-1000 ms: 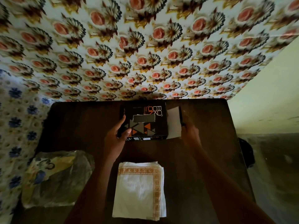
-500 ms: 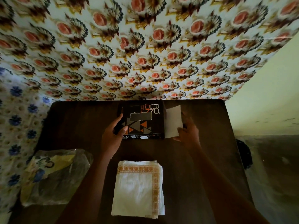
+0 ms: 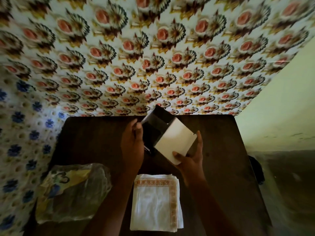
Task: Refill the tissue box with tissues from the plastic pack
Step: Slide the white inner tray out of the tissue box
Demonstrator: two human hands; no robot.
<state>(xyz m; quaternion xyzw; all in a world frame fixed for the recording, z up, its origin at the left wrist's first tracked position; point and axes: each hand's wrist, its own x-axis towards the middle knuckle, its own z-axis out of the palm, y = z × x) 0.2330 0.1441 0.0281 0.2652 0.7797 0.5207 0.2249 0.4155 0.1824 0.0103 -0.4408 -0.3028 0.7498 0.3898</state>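
Observation:
The black tissue box (image 3: 154, 122) is lifted and tilted above the dark table, its open end turned toward me with the white inside of its flap (image 3: 173, 139) showing. My left hand (image 3: 133, 145) grips the box's left side. My right hand (image 3: 189, 159) holds the white flap from below and from the right. A stack of white tissues with an orange patterned border (image 3: 156, 203) lies flat on the table just below my hands. The crumpled plastic pack (image 3: 71, 191) with yellow and blue print sits at the front left.
The dark wooden table (image 3: 221, 150) stands against a wall with a rose-patterned covering (image 3: 153, 57). A blue-flowered covering (image 3: 20, 133) hangs at the left. A plain pale wall and floor lie to the right, with a dark object (image 3: 255, 169) beside the table edge.
The box lay flat on the table with its printed top up. Both hands have since lifted it and tipped it, so its open end and white flap now face me.

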